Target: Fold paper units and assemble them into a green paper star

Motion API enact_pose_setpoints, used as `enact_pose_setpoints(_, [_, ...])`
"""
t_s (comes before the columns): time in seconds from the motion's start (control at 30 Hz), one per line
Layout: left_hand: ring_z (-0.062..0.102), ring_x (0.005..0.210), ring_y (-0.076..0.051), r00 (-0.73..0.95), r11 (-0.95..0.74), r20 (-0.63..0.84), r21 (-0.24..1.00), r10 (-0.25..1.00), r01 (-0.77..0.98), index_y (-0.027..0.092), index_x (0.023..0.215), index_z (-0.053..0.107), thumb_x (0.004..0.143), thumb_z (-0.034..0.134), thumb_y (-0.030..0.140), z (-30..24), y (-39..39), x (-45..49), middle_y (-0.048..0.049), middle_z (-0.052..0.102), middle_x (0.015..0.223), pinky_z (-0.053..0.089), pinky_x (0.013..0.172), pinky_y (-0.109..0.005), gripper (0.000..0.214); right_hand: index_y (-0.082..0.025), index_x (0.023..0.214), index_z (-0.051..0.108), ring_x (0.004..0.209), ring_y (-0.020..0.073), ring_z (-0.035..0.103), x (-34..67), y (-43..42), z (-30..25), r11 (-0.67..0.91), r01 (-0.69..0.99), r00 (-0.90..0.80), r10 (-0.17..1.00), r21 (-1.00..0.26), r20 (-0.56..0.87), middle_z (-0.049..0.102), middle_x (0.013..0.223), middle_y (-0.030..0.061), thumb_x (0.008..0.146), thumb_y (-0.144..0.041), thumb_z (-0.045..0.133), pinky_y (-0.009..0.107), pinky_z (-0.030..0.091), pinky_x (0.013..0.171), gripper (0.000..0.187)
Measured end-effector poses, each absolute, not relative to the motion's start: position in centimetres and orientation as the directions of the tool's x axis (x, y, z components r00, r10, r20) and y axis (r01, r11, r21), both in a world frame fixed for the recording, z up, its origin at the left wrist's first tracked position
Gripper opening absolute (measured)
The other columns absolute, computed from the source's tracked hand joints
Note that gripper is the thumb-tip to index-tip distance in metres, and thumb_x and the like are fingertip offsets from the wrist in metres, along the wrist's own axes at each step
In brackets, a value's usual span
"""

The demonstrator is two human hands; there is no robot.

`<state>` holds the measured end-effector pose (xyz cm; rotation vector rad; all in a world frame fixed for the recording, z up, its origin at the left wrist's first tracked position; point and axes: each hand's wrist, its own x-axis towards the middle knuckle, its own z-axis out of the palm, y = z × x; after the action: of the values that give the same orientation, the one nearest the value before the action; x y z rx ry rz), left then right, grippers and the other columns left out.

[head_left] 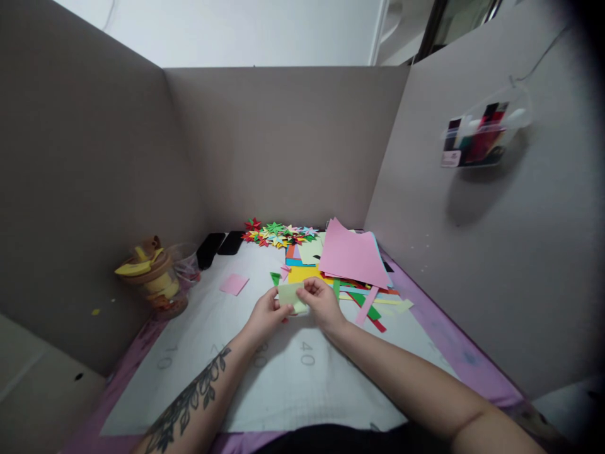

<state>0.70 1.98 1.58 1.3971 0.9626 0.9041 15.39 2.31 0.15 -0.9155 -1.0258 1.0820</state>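
Between my two hands, a small pale green piece of paper [292, 296] is held up over the white sheet. My left hand [270, 313] pinches its left and lower edge between thumb and fingers. On the other side, my right hand [323, 304] grips the right edge, its thumb on the paper's face. A pink paper square [234, 284] lies flat to the left of my hands. Just beyond the paper are a small green folded piece [275, 279] and a small pink folded piece [285, 272].
Folded paper stars [274, 233] are heaped at the back. Large pink sheets [354, 255] and coloured strips [366, 306] lie at the right. Two black phone-like slabs [211, 249] and a cup-like pot [161, 277] stand left. Grey partitions [288, 139] surround the table; a plastic container [486, 135] hangs right.
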Motion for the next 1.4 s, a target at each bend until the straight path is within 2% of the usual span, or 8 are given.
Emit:
enact_pose_setpoints(0.27, [0.058, 0.074, -0.015, 0.263, -0.150, 0.147, 0.989, 0.954, -0.009, 0.013, 0.100, 0.052, 0.062, 0.069, 0.022, 1.2, 1.9, 0.9, -0.0041, 0.062, 0.087, 0.044, 0.064, -0.023, 0.043, -0.018, 0.071, 0.052, 0.054, 0.0091, 0.045, 14.9, 1.9, 0.1, 0.238, -0.164, 0.109, 0.969, -0.957, 0.223, 0.050, 0.062, -0.0044, 0.063, -0.029, 0.069, 0.022, 0.036, 0.052, 0.022])
enact_pose_setpoints(0.47, [0.058, 0.071, -0.016, 0.257, -0.125, 0.103, 0.989, 0.961, 0.072, 0.012, 0.101, 0.051, 0.061, 0.067, 0.020, 0.7, 1.8, 0.8, -0.0053, 0.062, 0.084, 0.043, 0.059, -0.023, 0.043, -0.019, 0.083, 0.053, 0.057, 0.0098, 0.047, 15.0, 2.0, 0.2, 0.244, -0.144, 0.087, 0.969, -0.959, 0.233, 0.050, 0.064, -0.0046, 0.064, -0.025, 0.066, 0.022, 0.038, 0.055, 0.024])
enact_pose_setpoints(0.6, [0.057, 0.067, -0.014, 0.284, -0.166, 0.119, 0.975, 0.951, 0.147, 0.014, 0.100, 0.052, 0.061, 0.065, 0.018, 0.5, 1.8, 0.7, -0.0033, 0.063, 0.081, 0.042, 0.055, -0.021, 0.042, -0.019, 0.093, 0.057, 0.063, 0.0116, 0.051, 15.5, 1.9, 1.2, 0.251, 0.029, -0.065, 0.966, -0.968, 0.249, 0.055, 0.070, -0.0022, 0.064, -0.018, 0.063, 0.023, 0.040, 0.057, 0.030])
enact_pose_setpoints(0.73, [0.055, 0.056, -0.011, 0.247, -0.193, 0.138, 0.958, 0.959, 0.212, 0.017, 0.100, 0.054, 0.060, 0.064, 0.019, 0.9, 2.1, 0.2, 0.0006, 0.062, 0.070, 0.039, 0.049, -0.019, 0.041, -0.019, 0.084, 0.063, 0.056, 0.0102, 0.047, 16.2, 2.1, 1.9, 0.301, 0.232, -0.097, 0.953, -0.925, 0.286, 0.052, 0.061, -0.0038, 0.064, -0.016, 0.060, 0.022, 0.036, 0.052, 0.020])
enact_pose_setpoints(0.83, [0.051, 0.045, -0.010, 0.161, -0.078, 0.053, 0.985, 0.985, 0.152, 0.017, 0.100, 0.052, 0.060, 0.066, 0.023, 1.5, 2.8, -0.3, 0.0042, 0.058, 0.057, 0.035, 0.044, -0.018, 0.043, -0.019, 0.086, 0.058, 0.049, 0.0088, 0.043, 16.8, 2.7, 1.8, 0.235, 0.164, -0.054, 0.972, -0.958, 0.229, 0.048, 0.056, -0.0068, 0.062, -0.019, 0.062, 0.021, 0.033, 0.049, 0.025])
enact_pose_setpoints(0.97, [0.051, 0.045, -0.009, 0.121, 0.024, -0.024, 1.000, 0.992, 0.003, 0.015, 0.092, 0.051, 0.058, 0.069, 0.026, 2.0, 3.3, -0.8, 0.0043, 0.058, 0.054, 0.037, 0.045, -0.018, 0.040, -0.019, 0.083, 0.051, 0.044, 0.0064, 0.038, 17.1, 3.2, 1.3, 0.097, 0.029, -0.074, 0.993, -0.995, 0.095, 0.042, 0.052, -0.0102, 0.057, -0.020, 0.066, 0.019, 0.030, 0.046, 0.030])
enact_pose_setpoints(1.27, [0.046, 0.044, -0.008, 0.138, 0.064, -0.059, 0.997, 0.989, -0.036, 0.012, 0.068, 0.056, 0.063, 0.065, 0.036, 2.0, 3.2, -0.7, 0.0028, 0.053, 0.050, 0.033, 0.046, -0.018, 0.026, -0.019, 0.083, 0.048, 0.043, 0.0055, 0.036, 16.8, 3.0, 0.7, 0.082, -0.070, -0.059, 0.995, -0.994, 0.086, 0.041, 0.051, -0.0116, 0.055, -0.020, 0.067, 0.019, 0.029, 0.047, 0.034])
enact_pose_setpoints(1.4, [0.044, 0.045, -0.008, 0.073, -0.027, 0.024, 0.999, 0.997, 0.042, 0.014, 0.062, 0.054, 0.068, 0.059, 0.037, 1.2, 3.4, -0.6, 0.0034, 0.050, 0.050, 0.033, 0.046, -0.018, 0.025, -0.019, 0.085, 0.048, 0.044, 0.0058, 0.036, 16.5, 2.7, 0.4, 0.083, -0.066, -0.056, 0.995, -0.994, 0.086, 0.041, 0.052, -0.0112, 0.057, -0.021, 0.067, 0.019, 0.028, 0.047, 0.035])
